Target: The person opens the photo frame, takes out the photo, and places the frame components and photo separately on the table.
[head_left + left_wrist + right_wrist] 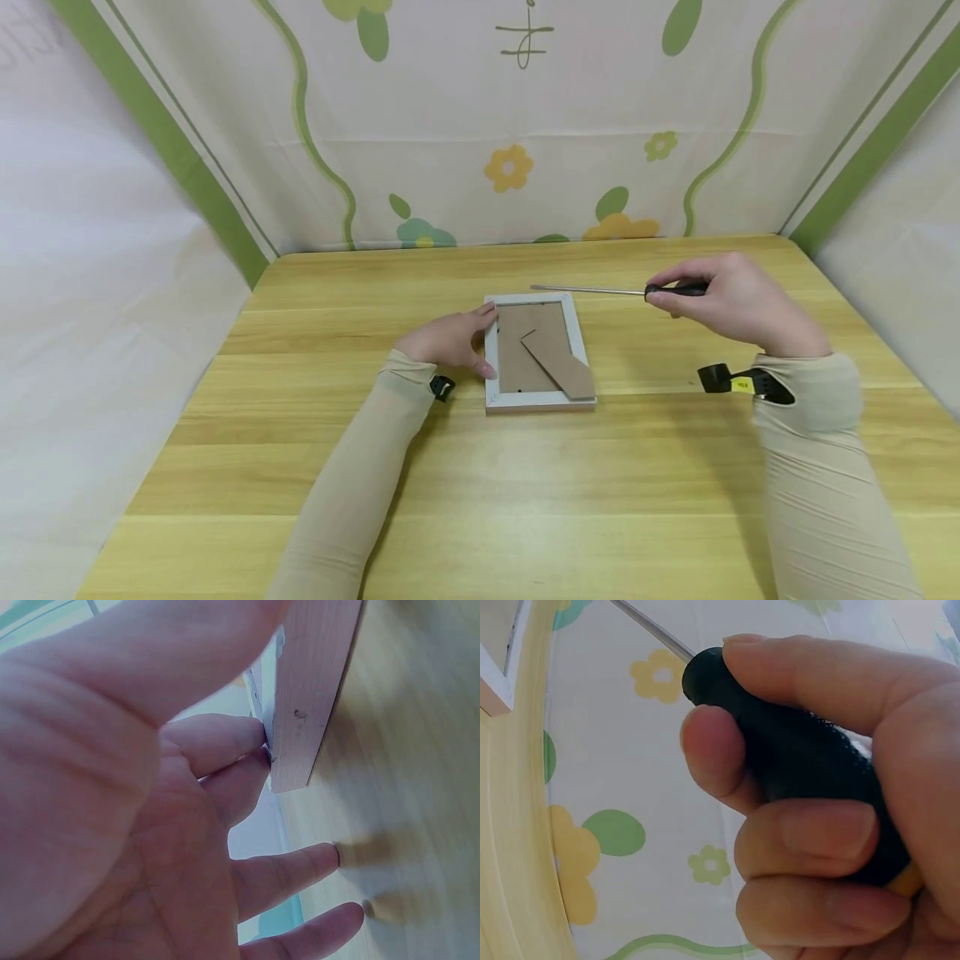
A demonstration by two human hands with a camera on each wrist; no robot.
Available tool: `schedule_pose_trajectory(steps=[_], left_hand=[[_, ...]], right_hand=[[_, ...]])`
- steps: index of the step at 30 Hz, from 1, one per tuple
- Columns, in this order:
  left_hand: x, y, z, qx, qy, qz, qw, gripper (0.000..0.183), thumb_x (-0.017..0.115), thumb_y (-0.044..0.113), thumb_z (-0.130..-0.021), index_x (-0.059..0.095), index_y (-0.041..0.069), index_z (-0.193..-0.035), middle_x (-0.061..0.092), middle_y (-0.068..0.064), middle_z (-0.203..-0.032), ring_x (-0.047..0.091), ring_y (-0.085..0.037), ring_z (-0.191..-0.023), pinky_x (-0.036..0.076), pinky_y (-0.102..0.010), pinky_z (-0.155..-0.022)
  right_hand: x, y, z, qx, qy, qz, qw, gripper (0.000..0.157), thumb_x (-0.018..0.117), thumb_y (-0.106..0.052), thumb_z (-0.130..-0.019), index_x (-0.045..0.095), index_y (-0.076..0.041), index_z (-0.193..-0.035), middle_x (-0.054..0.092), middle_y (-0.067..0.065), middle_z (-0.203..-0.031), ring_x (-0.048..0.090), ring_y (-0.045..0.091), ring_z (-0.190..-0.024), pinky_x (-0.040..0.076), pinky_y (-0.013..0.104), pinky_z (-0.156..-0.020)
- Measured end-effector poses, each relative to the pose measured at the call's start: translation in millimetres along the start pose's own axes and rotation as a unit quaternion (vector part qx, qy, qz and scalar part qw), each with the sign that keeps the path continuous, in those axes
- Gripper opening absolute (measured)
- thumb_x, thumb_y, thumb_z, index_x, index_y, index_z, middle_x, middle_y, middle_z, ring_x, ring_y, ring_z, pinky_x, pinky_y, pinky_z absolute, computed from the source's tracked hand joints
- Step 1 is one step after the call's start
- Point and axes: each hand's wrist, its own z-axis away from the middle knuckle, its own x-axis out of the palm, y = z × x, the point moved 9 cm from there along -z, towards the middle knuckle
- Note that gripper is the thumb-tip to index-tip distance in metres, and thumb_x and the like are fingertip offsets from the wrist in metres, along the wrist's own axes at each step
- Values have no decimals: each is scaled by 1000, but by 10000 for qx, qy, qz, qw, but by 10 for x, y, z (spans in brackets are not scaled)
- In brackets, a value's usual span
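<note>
A white picture frame (492, 400) lies face down on the wooden table, its brown backing board (517, 358) and angled stand flap (573, 377) facing up. Along its left side rests my left hand (448, 340), thumb on the lower part of the rim and fingertips at the upper part. In the left wrist view two fingers meet the frame's edge (307, 712), while two others extend toward the table. My right hand (738, 304) holds a screwdriver (677, 290) by its black handle, fingers wrapped round it. The metal shaft (592, 290) points left, its tip above the frame's far edge in the head view.
The wooden table (300, 467) runs back to a white cloth (420, 150) printed with flowers and green lines. White cloth sides stand at left and right. A wrist camera on a black strap (716, 379) sits at the right cuff; another black device (442, 387) is at the left.
</note>
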Motion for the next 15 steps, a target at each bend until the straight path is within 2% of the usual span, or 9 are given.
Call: schedule_pose_trajectory(steps=[6, 15], left_hand=[[5, 1, 2, -26, -7, 34, 10000, 108, 82, 36, -78, 15, 11, -159, 6, -3, -165, 14, -22, -149, 17, -35, -118], [8, -12, -3, -37, -30, 42, 10000, 109, 83, 36, -78, 15, 12, -160, 5, -2, -165, 13, -22, -149, 17, -35, -118]], right_hand=[[68, -21, -11, -72, -148, -87, 9998, 36, 74, -44, -88, 75, -17, -112, 74, -1, -88, 67, 15, -74, 49, 24, -63], [123, -54, -17, -99, -258, -106, 9996, 34, 73, -43, -89, 75, -18, -111, 73, -2, -90, 67, 15, -75, 50, 25, -65]])
